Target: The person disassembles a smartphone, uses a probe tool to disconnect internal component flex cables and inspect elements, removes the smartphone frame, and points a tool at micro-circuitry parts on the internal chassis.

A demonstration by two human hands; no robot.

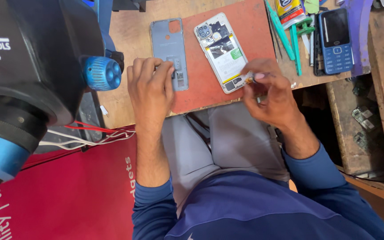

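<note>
A: Head view first. Where is the opened smartphone with its back removed and its white and silver insides bare (pixel 222 52)?

B: Lying face down on the red-brown rubber mat (pixel 241 26), camera cluster toward the far edge, lower end toward the body. Just left of it, partly on the mat and partly on the bare wooden bench (pixel 130 26), the detached grey plastic back cover (pixel 170 49).

A: And the left hand (pixel 151 82)?

B: Resting on the near end of the grey cover, fingers bent and laid together, tips pressing down. Not wrapped around anything.

A: Right hand (pixel 270 91)?

B: At the phone's lower end, thumb and fingertips pinched tight together. Closed on something small, perhaps a thin tool or a tiny part; cannot tell which.

A: Handling?

B: Probably light and stiff as a slab, yet fragile inside: exposed board, thin ribbon and battery foil, all easily scratched or torn. Best taken by the long metal side edges, never by the inner parts. Likely grips the mat well, slides more on bare wood. Grey cover likely thin, flexible, easily bent; safest by its rim.

A: Anything else nearby?

B: Green plastic pry tools (pixel 290 40) and a blue keypad phone (pixel 336 40) to the right, apart from both hands. At left, close to the camera, a black microscope body with a blue knob (pixel 102 73).
</note>
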